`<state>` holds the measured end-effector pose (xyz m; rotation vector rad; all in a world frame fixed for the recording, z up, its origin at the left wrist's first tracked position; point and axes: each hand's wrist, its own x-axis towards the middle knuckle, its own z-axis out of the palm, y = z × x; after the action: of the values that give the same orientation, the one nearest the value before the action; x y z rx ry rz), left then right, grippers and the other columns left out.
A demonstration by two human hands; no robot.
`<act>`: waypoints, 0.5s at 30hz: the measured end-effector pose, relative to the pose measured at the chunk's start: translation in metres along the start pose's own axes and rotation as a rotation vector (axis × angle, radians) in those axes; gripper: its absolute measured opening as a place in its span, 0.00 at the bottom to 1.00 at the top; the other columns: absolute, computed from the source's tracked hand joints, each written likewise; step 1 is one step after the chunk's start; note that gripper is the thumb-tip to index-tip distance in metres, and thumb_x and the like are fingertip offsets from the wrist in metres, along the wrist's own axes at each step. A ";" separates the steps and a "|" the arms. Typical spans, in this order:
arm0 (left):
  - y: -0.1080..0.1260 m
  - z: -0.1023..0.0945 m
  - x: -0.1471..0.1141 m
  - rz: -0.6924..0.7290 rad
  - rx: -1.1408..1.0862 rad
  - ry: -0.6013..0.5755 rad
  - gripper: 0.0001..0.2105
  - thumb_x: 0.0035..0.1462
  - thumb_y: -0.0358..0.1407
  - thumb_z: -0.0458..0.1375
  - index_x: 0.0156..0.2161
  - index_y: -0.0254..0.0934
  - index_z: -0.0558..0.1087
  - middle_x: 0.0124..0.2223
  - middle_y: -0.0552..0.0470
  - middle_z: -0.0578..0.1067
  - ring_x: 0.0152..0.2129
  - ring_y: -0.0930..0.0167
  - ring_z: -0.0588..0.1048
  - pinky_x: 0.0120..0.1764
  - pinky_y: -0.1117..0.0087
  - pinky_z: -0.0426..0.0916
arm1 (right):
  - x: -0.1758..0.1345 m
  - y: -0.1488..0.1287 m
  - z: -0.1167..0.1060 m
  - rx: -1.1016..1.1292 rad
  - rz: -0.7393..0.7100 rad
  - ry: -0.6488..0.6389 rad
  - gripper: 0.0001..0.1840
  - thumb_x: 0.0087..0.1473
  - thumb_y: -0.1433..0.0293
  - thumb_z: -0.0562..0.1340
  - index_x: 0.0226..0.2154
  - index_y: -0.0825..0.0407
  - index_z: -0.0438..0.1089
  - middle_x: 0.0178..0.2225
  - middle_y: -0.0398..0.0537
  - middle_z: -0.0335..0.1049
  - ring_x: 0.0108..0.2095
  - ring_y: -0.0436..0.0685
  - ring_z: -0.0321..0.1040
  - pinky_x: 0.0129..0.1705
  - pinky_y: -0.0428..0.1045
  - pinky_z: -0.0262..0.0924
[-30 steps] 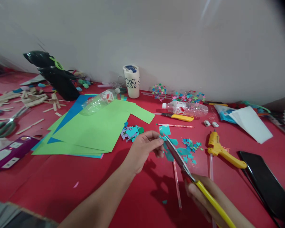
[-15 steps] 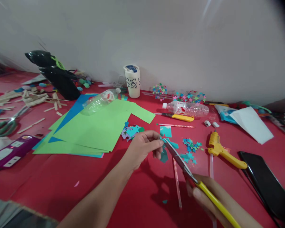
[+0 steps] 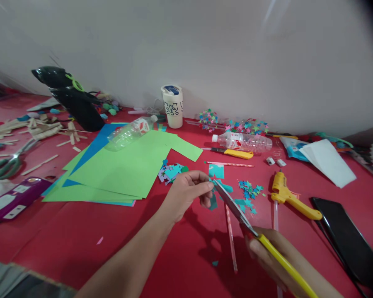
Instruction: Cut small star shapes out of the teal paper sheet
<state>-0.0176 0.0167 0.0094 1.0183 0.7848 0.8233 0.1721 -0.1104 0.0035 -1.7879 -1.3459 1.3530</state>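
On the red bench [image 3: 81,231], green and blue paper sheets [image 3: 124,169] lie far left, a yellow glue gun [image 3: 290,194] right. The right hand [image 3: 276,260] is closed around yellow-handled scissors [image 3: 251,231] (blades nearly together). The left hand [image 3: 186,194], fingers pinched, holds a small teal paper scrap [image 3: 213,201] at the blade tips, mid-bench.
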 end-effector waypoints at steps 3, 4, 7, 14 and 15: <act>-0.001 0.003 0.000 0.004 -0.063 -0.008 0.09 0.48 0.35 0.61 0.29 0.31 0.67 0.22 0.52 0.71 0.15 0.75 0.70 0.19 0.77 0.65 | 0.002 0.002 0.003 0.050 -0.026 -0.015 0.31 0.43 0.38 0.53 0.18 0.49 0.54 0.19 0.37 0.46 0.20 0.50 0.49 0.21 0.44 0.52; -0.002 0.003 0.000 0.007 -0.084 -0.009 0.09 0.48 0.35 0.61 0.29 0.31 0.67 0.22 0.52 0.71 0.15 0.74 0.70 0.20 0.76 0.66 | 0.003 0.002 0.004 0.061 -0.027 -0.018 0.31 0.44 0.38 0.53 0.19 0.49 0.54 0.18 0.37 0.47 0.20 0.50 0.48 0.20 0.44 0.51; -0.004 0.005 -0.001 0.006 -0.128 -0.009 0.08 0.49 0.35 0.61 0.29 0.31 0.67 0.22 0.52 0.71 0.16 0.75 0.70 0.20 0.76 0.66 | 0.004 0.004 0.008 0.070 -0.028 -0.018 0.30 0.46 0.39 0.52 0.20 0.48 0.54 0.19 0.38 0.49 0.19 0.49 0.48 0.17 0.43 0.47; 0.000 0.002 -0.001 0.014 -0.028 0.013 0.08 0.48 0.34 0.61 0.28 0.31 0.67 0.21 0.53 0.71 0.14 0.75 0.70 0.19 0.77 0.65 | 0.004 0.000 0.005 -0.029 -0.015 0.004 0.32 0.43 0.36 0.51 0.19 0.49 0.55 0.19 0.37 0.44 0.20 0.50 0.45 0.21 0.45 0.46; 0.002 0.001 -0.001 0.015 -0.002 0.008 0.08 0.48 0.34 0.61 0.28 0.31 0.67 0.21 0.53 0.71 0.13 0.75 0.69 0.18 0.77 0.65 | 0.003 0.000 0.003 -0.052 -0.016 0.010 0.33 0.43 0.36 0.51 0.18 0.49 0.55 0.19 0.37 0.44 0.20 0.50 0.45 0.22 0.46 0.47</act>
<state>-0.0177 0.0159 0.0115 1.0209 0.7833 0.8413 0.1692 -0.1077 0.0011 -1.8112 -1.3989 1.3096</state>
